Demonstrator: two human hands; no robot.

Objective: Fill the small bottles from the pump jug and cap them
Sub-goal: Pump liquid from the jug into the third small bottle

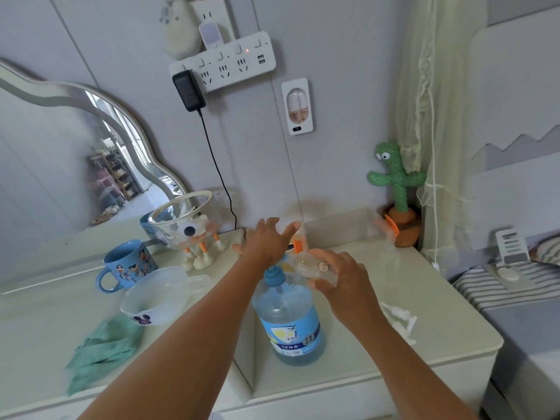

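One small bottle (307, 265) is gripped in the right hand (342, 280), tilted on its side. Its mouth is aimed left at the pump jug (288, 322), whose head is covered by the spread, straight-fingered left hand (266, 242).

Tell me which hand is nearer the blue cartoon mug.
Left. The left hand sits over the top of the pump jug, to the right of the blue mug. The right hand holds a small clear bottle farther right still.
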